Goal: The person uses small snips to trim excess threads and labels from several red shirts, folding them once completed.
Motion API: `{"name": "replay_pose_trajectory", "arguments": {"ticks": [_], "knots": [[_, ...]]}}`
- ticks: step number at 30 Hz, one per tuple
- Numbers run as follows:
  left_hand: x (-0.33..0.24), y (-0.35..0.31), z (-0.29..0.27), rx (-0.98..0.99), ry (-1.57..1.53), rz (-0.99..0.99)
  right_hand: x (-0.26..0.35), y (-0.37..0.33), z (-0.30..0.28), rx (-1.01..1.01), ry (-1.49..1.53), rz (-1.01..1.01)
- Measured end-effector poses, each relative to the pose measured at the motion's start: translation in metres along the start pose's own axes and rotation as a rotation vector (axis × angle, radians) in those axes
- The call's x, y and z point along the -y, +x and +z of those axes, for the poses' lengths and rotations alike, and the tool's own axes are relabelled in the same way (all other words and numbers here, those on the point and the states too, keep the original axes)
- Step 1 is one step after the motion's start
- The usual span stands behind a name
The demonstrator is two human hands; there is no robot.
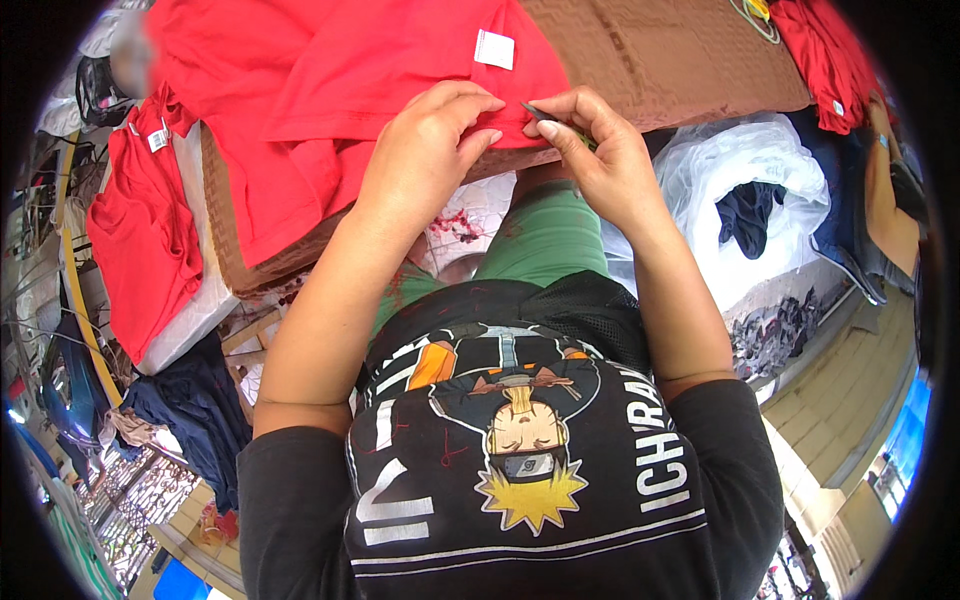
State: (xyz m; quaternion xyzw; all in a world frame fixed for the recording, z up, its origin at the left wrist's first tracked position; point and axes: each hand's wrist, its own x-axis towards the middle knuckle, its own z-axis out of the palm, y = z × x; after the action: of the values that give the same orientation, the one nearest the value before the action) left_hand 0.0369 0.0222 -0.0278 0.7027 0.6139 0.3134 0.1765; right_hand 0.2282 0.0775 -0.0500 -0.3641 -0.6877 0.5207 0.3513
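Note:
A red garment (350, 75) with a white tag (495, 50) is spread over the brown-covered table in front of me. My left hand (432, 135) has its fingers bent on the garment's near edge, thumb and forefinger gathering the cloth. Just right of it, my right hand (605, 145) grips small thread snips (540, 113); a dark tip juts out past the thumb toward the red edge. Most of the snips is hidden in the palm. The two hands are a short way apart at the table's front edge.
Another red garment (150, 235) hangs over the left corner of the brown table cover (680, 60). More red cloth (825, 60) lies at the far right, near another person's arm (885, 185). A white plastic bag (790, 165) with dark cloth stands right; navy cloth (195, 405) hangs lower left.

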Motion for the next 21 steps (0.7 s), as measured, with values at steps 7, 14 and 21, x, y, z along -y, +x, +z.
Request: {"name": "replay_pose_trajectory", "arguments": {"ticks": [7,14,21], "knots": [[0.004,0.005,0.007,-0.018,0.016,0.056,-0.001,0.002,-0.001,0.012,-0.04,-0.012],[0.01,0.009,0.006,-0.093,0.178,0.253,-0.002,0.002,-0.001,0.012,-0.037,-0.029],[0.011,0.023,-0.013,0.191,0.001,-0.001,-0.002,0.002,-0.003,0.029,-0.043,-0.021]]}}
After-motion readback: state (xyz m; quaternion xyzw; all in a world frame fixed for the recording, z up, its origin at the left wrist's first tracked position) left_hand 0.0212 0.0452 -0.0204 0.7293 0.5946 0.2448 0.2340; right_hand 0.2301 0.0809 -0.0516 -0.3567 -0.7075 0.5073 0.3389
